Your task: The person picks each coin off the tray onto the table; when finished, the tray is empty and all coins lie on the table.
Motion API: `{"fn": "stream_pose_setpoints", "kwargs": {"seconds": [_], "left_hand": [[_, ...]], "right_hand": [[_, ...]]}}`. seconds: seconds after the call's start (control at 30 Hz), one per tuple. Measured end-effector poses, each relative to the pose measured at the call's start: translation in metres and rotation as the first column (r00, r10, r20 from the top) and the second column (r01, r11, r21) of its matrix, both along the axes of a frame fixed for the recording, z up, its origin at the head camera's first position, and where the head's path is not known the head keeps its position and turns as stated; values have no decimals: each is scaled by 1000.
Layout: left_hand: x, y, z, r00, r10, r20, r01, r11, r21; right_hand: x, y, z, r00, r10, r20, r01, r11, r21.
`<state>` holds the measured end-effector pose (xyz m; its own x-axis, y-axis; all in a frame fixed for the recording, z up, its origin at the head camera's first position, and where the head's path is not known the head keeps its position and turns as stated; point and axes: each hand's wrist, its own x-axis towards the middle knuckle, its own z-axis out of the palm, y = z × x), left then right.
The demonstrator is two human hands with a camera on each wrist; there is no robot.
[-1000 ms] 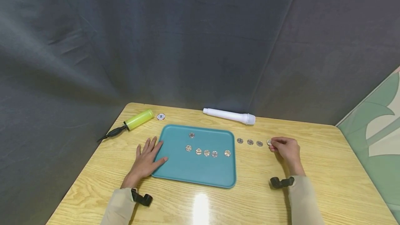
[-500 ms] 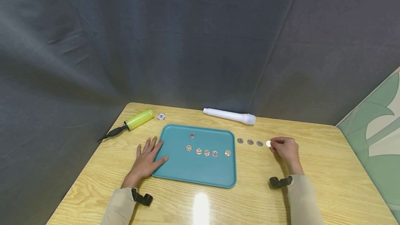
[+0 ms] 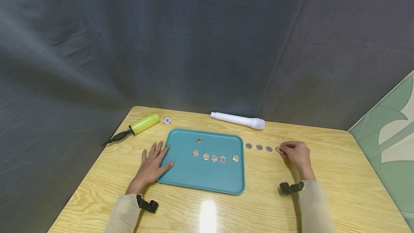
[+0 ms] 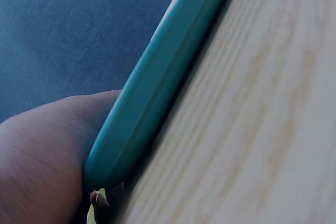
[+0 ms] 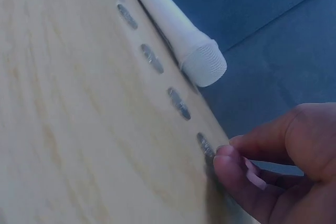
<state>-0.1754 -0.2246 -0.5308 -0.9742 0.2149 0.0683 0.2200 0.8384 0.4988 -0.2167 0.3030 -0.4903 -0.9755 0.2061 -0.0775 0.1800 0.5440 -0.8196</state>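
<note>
My right hand (image 3: 295,154) pinches a silver coin (image 3: 277,150) between thumb and fingertips at the right end of a row on the table. In the right wrist view that coin (image 5: 206,145) shows close over the wood, partly covered by the fingertips. Three more coins continue the row leftward, the nearest being a silver coin (image 3: 268,149). My left hand (image 3: 150,166) lies with spread fingers on the left edge of a teal tray (image 3: 200,181). Inside the tray are several coins, among them a coin (image 3: 206,157) in the middle and a coin (image 3: 199,140) farther back.
A white toy microphone (image 3: 237,119) lies behind the tray. At the back left are a yellow-green hand pump (image 3: 144,123) with a black end and a poker chip (image 3: 167,120). A dark curtain (image 3: 207,46) hangs along the far table edge.
The coin in my right fingers flashed bright half a second ago and looks darker now, having shifted slightly left. My left hand, the tray and the other coins stay put.
</note>
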Motion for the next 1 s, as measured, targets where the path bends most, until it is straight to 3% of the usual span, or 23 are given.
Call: {"fn": "stream_pose_setpoints", "kwargs": {"seconds": [0.4,0.67,0.87,1.0], "left_hand": [[1,1,2,1000,0,-15,0,1000,-2],[0,1,2,1000,-2,9,2,1000,2],[0,0,1,1000,1,-1,-1,1000,-2],[0,0,0,1000,5,6,-5,1000,-1]], "right_hand": [[-9,-28,23,996,38,-81,-42,998,-46],[-13,-53,27,992,80,-98,-87,993,-77],[-16,-70,30,991,96,-93,-99,995,-28],[-19,-81,31,989,117,-94,-122,991,-48]]}}
